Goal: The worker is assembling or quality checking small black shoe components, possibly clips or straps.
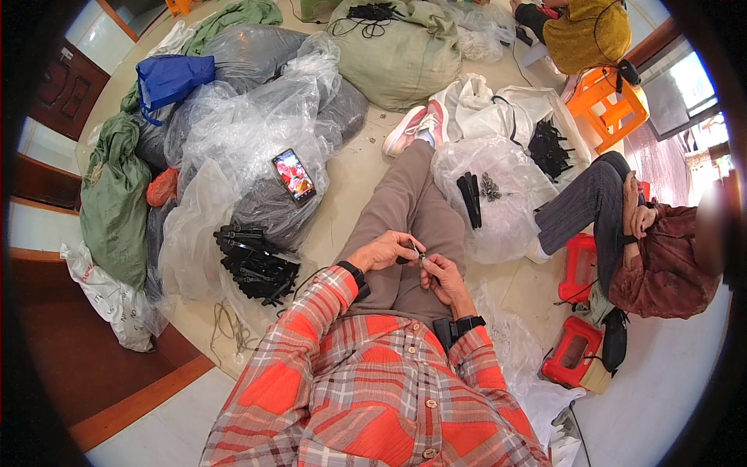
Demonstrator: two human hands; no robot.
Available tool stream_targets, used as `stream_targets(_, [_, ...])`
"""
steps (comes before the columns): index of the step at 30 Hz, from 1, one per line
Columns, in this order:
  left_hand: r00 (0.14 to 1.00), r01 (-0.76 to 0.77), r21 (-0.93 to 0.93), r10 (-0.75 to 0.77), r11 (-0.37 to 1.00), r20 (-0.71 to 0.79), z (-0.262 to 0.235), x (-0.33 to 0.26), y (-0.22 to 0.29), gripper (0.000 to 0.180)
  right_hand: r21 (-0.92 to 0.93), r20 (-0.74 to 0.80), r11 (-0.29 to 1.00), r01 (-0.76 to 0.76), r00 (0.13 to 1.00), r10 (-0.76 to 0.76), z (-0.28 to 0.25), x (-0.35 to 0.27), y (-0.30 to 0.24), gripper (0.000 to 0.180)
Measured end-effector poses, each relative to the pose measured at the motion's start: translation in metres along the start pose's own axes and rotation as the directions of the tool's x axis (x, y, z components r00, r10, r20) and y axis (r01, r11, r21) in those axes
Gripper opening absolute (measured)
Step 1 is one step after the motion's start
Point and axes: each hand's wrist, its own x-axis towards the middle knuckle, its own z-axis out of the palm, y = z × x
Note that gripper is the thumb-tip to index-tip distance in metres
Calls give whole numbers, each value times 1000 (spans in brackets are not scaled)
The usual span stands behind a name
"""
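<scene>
The left hand [383, 251] and the right hand [442, 279] meet over the person's lap, both closed around a small black clip [418, 253] pinched between the fingertips — a little metal piece shows at its tip. It looks light, stiff and thin, probably best taken by its ends with thumb and forefinger; being so small, it could slip easily. Left of the hands, a heap of black clips [255, 261] lies on a clear plastic bag [257, 136], with a phone [294, 175] face up just above the heap. Right of the hands, another clear bag [506, 210] carries a few black pieces. Farther off — a blue bag [173, 78], green sacks [113, 198] and an orange stool [611, 97].
</scene>
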Motion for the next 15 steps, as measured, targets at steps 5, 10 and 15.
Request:
stream_targets(5, [1000,-7,-22,8,1000,24,-1,-1,0,19,-2,7,1000,-4,1000,4,1,0,0,10])
stream_targets(10, [1000,-2,-25,2,1000,19,0,-1,0,19,0,7,1000,-4,1000,4,1,-1,0,10])
stream_targets(15, [1000,3,-35,-3,999,3,1,-1,0,19,-9,4,1000,-3,1000,3,0,0,0,10])
